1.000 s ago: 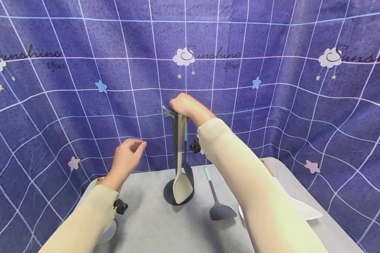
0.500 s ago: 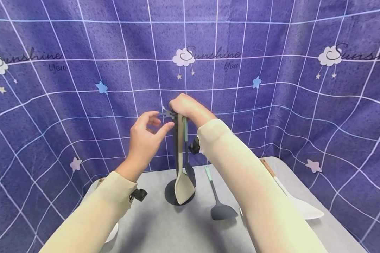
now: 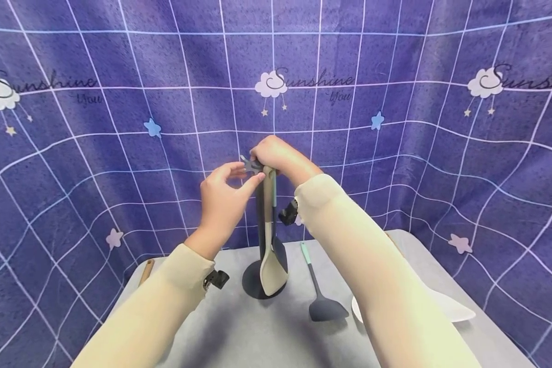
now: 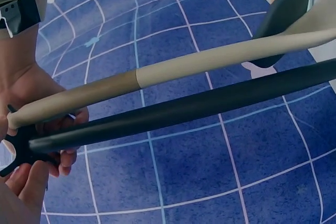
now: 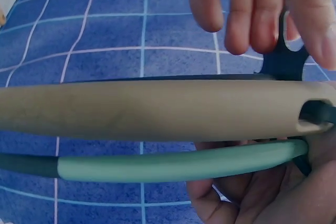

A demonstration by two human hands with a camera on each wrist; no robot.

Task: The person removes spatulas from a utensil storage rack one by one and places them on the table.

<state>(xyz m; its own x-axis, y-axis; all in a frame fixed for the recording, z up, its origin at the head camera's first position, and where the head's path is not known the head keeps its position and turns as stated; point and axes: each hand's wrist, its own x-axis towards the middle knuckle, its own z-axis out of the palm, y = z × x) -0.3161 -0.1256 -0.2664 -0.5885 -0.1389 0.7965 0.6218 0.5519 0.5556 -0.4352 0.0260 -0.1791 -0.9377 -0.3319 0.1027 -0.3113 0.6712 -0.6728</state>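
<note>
A dark utensil stand (image 3: 252, 286) with a round base and several-pronged hook top stands upright at the middle of the table. Hanging from it are a beige turner (image 3: 274, 276) and a dark-bladed utensil (image 3: 280, 251) with a mint handle. My right hand (image 3: 278, 152) grips the hook top from above, its curled fingers behind the mint handle (image 5: 178, 165) in the right wrist view. From the left, thumb and fingers of my left hand (image 3: 222, 197) pinch the prongs of the hook top (image 4: 23, 148). The beige turner's handle end lies close beside them.
On the grey table (image 3: 230, 327), a dark turner (image 3: 327, 309) with a mint handle lies right of the stand. A white utensil (image 3: 455, 308) lies farther right, and a white rounded edge (image 3: 357, 309) shows beside my right sleeve. A wooden handle (image 3: 146, 271) sticks out at left.
My left hand has risen from low on the left to the stand's hook top. The beige turner has turned a little. My right hand stays on the top.
</note>
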